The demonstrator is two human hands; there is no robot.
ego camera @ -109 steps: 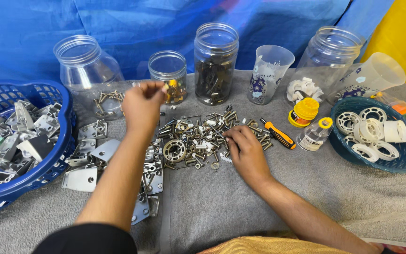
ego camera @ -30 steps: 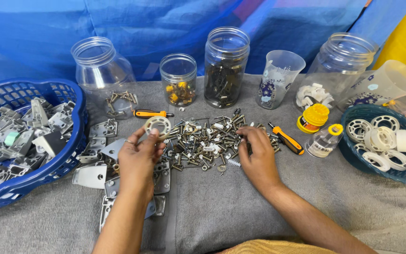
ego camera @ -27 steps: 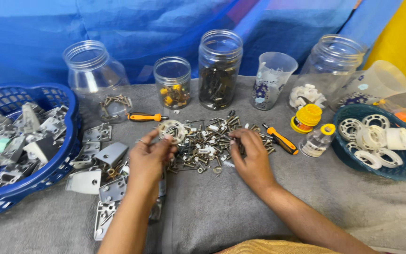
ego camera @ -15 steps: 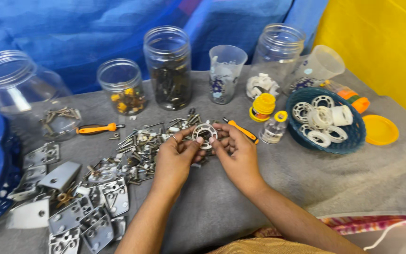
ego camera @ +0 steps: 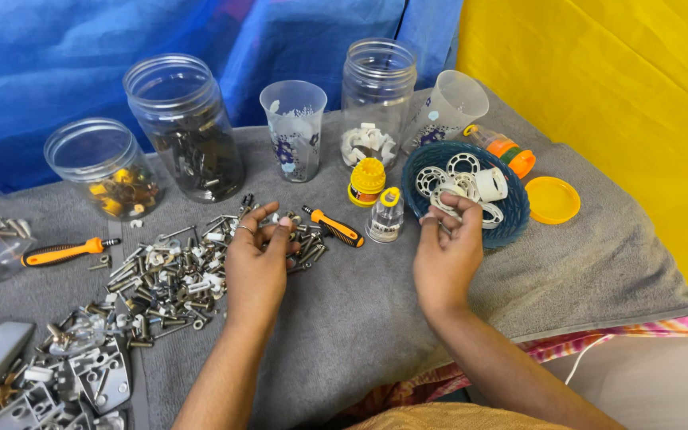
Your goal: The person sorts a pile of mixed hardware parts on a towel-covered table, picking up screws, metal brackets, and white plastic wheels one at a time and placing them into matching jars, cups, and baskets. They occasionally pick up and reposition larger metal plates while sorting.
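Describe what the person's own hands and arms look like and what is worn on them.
Both forearms are bare, with no sleeves, gloves or watch in view. The left hand has a thin ring on one finger. The right hand shows no ring or band.

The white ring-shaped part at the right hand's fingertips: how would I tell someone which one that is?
Start at the yellow wall on the right and drop to the dark blue woven basket on the grey cloth. The right hand reaches over its near rim, pinching a white ring-shaped part. Unlike the other white rings lying loose in the basket, it sits between fingertips.
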